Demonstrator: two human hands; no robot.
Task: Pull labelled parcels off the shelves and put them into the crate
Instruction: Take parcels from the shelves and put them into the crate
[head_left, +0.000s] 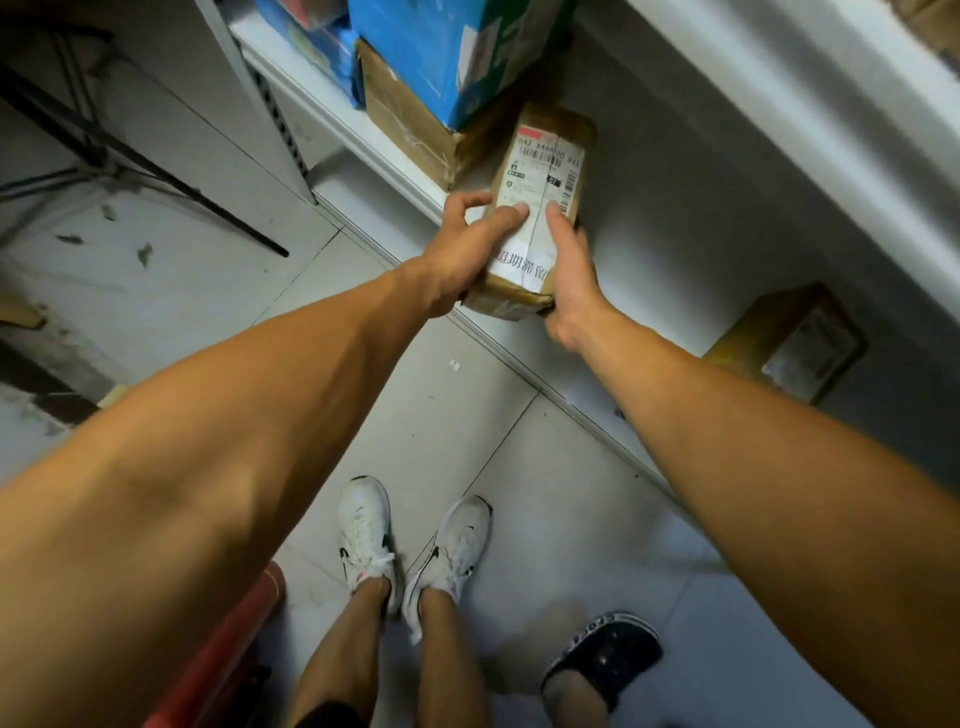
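Both hands' fingers (511, 212) clamp the labelled cardboard parcel (540, 208), half off the shelf (675, 218); beyond them another parcel (795, 338) waits. No crate visible.

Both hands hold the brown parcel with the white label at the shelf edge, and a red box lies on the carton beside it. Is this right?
Not quite. The head view shows the left hand and right hand gripping the labelled parcel, but the box on the carton is blue, not red.

Bare forearms; white trainers (410, 540) with black marks; bare lower legs.
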